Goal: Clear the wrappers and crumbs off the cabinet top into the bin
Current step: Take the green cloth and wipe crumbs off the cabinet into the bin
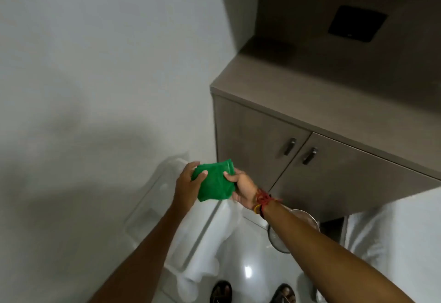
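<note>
A folded green cloth is held between both hands, in front of the cabinet's left corner and below its top. My left hand grips its left edge with the thumb on top. My right hand, red threads at the wrist, pinches its right side. The brown cabinet top runs from the centre to the right; no wrappers or crumbs show on the visible part. A round bin with a silvery rim stands on the floor below the cabinet, mostly hidden by my right forearm.
A black square panel is set in the back wall above the cabinet. Two cabinet doors carry metal handles. A white wall fills the left. A white rail with hanging cloth is below my hands. My shoes stand on glossy tiles.
</note>
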### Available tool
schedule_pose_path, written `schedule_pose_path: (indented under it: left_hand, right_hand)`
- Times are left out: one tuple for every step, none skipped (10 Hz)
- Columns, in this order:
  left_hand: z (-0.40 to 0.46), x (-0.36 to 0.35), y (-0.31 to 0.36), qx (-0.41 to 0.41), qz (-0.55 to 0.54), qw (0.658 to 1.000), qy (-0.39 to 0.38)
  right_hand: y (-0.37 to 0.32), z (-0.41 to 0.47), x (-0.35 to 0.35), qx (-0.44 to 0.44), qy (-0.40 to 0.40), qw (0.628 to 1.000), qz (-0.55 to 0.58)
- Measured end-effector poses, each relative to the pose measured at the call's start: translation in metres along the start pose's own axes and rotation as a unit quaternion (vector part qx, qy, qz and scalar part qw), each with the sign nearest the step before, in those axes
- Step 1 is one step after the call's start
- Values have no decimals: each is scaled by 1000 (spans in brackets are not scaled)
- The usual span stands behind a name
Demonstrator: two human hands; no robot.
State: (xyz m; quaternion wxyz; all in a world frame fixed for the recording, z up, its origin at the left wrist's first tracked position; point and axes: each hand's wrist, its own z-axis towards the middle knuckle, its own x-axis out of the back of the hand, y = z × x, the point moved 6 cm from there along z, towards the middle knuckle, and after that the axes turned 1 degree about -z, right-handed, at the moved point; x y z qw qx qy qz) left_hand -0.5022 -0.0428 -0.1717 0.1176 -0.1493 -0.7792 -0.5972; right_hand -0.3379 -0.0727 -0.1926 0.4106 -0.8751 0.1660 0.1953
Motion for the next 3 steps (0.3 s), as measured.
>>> schedule_pose_path:
  left_hand:
    - [-14, 51, -54, 100, 16, 994, 48]
    - [-25, 75, -100, 184, 53, 981, 43]
    - [-34, 86, -113, 206, 137, 968, 34]
  right_hand:
    - [33, 12, -43, -32, 69, 972, -224]
    - [64, 19, -67, -71, 77, 929, -354]
    - [83, 17, -75, -84, 90, 916, -382]
